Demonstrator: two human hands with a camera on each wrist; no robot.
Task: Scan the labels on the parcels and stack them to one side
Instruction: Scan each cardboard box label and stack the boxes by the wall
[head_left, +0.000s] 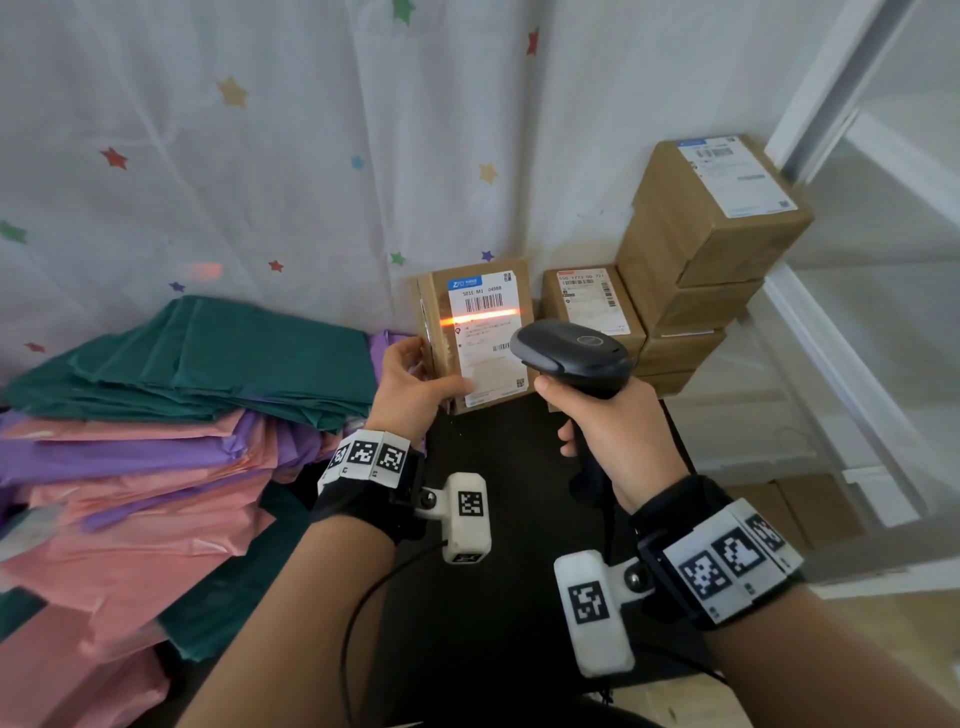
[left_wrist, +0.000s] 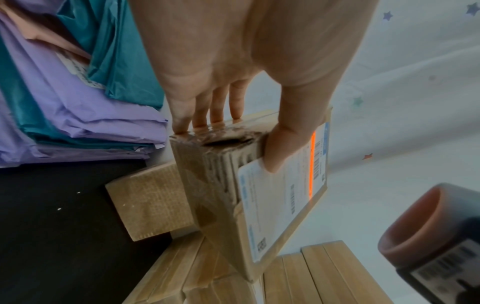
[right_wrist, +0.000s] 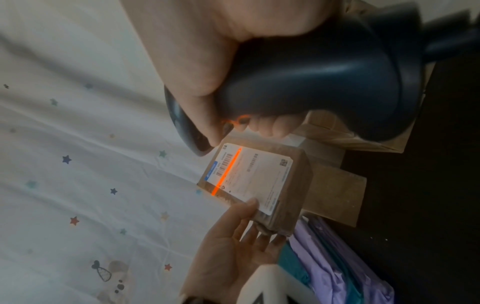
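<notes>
My left hand (head_left: 415, 376) holds a small brown cardboard parcel (head_left: 441, 332) upright, thumb on its white label (head_left: 488, 338) and fingers behind it. The same parcel (left_wrist: 215, 185) fills the left wrist view, where the thumb (left_wrist: 285, 148) presses the label. An orange scan line crosses the label just below its barcode (head_left: 483, 301). My right hand (head_left: 602, 431) grips a black barcode scanner (head_left: 571, 353) by its handle, its head aimed at the label. In the right wrist view the scanner (right_wrist: 311, 82) hangs above the parcel (right_wrist: 259, 181).
A tall stack of brown boxes (head_left: 711, 249) stands at the back right, with a lower labelled box (head_left: 592, 306) beside it. Green, purple and pink mailer bags (head_left: 156, 415) are piled at the left. The table top (head_left: 493, 519) is black. A star-patterned curtain (head_left: 260, 156) hangs behind.
</notes>
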